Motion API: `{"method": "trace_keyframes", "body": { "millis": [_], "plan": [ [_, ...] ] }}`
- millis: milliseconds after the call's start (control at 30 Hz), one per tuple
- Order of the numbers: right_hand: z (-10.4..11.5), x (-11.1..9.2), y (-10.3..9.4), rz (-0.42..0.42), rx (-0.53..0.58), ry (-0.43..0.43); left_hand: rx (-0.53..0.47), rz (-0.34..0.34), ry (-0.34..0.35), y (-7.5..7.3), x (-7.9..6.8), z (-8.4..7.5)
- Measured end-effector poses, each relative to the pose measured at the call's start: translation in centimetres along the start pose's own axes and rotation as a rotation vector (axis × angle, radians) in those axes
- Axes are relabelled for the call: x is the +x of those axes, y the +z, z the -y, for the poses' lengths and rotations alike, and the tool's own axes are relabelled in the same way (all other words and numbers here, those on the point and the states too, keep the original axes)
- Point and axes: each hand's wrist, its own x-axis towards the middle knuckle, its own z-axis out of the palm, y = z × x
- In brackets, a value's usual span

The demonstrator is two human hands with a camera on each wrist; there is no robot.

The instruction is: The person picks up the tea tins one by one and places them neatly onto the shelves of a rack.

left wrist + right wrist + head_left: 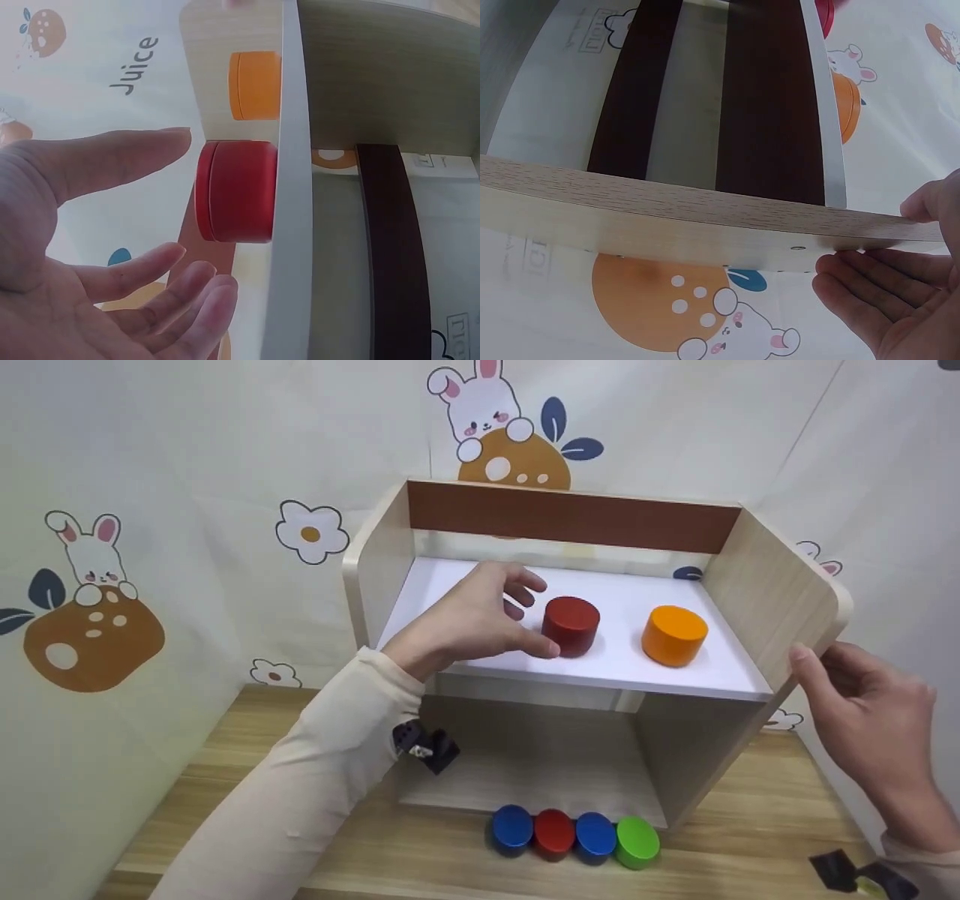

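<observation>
My left hand (487, 615) is just left of a dark red round box (571, 627) on the white upper board of a small wooden shelf (780, 585). Its fingers are spread and loosely bent. The left wrist view shows a gap between the thumb (124, 161) and the red round box (240, 191). An orange round box (674, 636) stands to the right on the same board. With thumb and fingers on opposite faces, my right hand (877, 720) holds the front edge of the shelf's right side panel (705, 214).
On the wooden table (750, 787), before the lower compartment, a row holds a blue round box (512, 830), a red one (554, 835), another blue one (595, 838) and a green one (637, 842). A brown back rail (570, 517) spans the shelf's rear, before a printed wall cloth (225, 472).
</observation>
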Motion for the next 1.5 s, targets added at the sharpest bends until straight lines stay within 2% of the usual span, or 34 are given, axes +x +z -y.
{"method": "trace_keyframes", "body": {
  "millis": [333, 467, 867, 1200, 1500],
  "plan": [
    [-0.1, -0.1, 0.1, 0.01, 0.009, -0.006, 0.017, -0.016, 0.036, -0.3, -1.8, 0.1],
    [-0.2, 0.0, 0.0, -0.006, 0.015, 0.0, 0.041, -0.02, 0.081, -0.2, -2.7, 0.2],
    [-0.2, 0.0, 0.1, -0.013, 0.004, 0.007, 0.016, 0.006, 0.211, 1.6, -5.6, 2.0],
    [-0.1, -0.1, 0.1, -0.003, 0.004, 0.012, -0.045, 0.022, 0.233, 3.2, -7.5, 3.4],
    [-0.2, 0.0, 0.1, -0.012, 0.003, -0.001, -0.118, 0.045, 0.273, 4.6, -8.3, 5.1]
  ]
}}
